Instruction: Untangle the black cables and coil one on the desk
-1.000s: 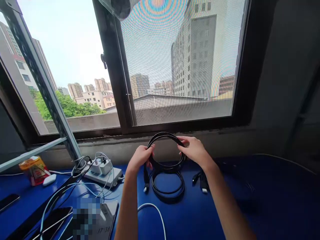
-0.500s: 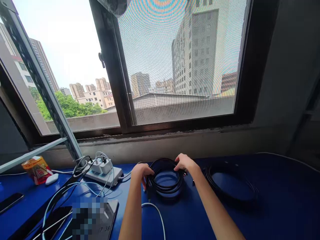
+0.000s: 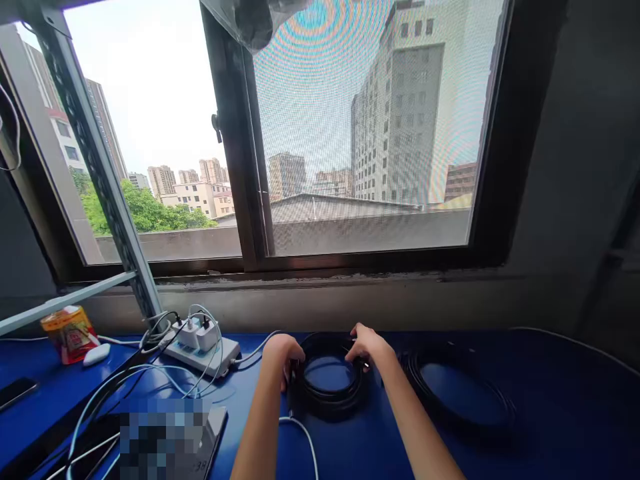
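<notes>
A coil of black cable [image 3: 327,408] is between my two hands on the blue tabletop. My left hand [image 3: 284,352] grips its left side, fingers curled over the loops and partly hidden behind my wrist. On the opposite side, my right hand [image 3: 369,345] pinches the upper right of the coil between thumb and fingers. A small shiny cable end shows by the right fingers. To the right lies a second, wider coil of black cable [image 3: 417,375], apart from my hands. A white cable [image 3: 306,432] runs along the table just below my left hand.
At the left stands a white power strip [image 3: 226,353] with plugged-in adapters and tangled cables. A device with a blurred screen [image 3: 216,430], a red-orange packet [image 3: 70,337], a white mouse-like object [image 3: 97,355] and a dark phone [image 3: 16,392] lie nearby. A metal shelf post [image 3: 113,193] rises before the window.
The held coil sits slightly lower, its loops looking more bunched together. Both hands have stayed on it. The camera view has shifted a little, with the window lower in the picture.
</notes>
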The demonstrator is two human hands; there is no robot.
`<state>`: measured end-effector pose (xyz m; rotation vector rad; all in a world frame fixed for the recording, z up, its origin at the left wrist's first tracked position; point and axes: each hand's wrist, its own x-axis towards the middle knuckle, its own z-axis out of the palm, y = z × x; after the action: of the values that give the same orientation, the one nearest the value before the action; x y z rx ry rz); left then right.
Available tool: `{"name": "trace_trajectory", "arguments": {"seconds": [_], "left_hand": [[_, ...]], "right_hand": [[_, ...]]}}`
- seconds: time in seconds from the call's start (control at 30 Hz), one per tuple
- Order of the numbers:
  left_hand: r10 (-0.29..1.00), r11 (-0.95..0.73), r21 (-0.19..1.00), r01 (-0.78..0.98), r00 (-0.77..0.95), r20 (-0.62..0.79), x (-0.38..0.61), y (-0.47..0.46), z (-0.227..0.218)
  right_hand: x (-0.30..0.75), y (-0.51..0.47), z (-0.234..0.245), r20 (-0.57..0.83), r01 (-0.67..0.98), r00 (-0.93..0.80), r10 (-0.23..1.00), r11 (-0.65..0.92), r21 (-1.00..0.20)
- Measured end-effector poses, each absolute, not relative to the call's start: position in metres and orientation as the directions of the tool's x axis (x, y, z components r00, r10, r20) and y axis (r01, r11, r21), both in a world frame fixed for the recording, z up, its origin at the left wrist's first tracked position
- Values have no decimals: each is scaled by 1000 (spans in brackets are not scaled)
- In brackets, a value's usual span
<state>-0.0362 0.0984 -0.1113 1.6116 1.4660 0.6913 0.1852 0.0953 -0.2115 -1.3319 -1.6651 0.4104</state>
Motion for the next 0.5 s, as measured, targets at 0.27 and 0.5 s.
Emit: {"name": "trace_trajectory", "arguments": {"seconds": [0.27,0.5], "left_hand": [[993,-105,739,666,105,46,-34,68,-49],[900,-250,749,614,-139,414,-42,46,-15]], "right_hand": [[197,78,-140,356,598,138,924,209,-774],[186,45,-61,410,488,427,806,177,-855]]}}
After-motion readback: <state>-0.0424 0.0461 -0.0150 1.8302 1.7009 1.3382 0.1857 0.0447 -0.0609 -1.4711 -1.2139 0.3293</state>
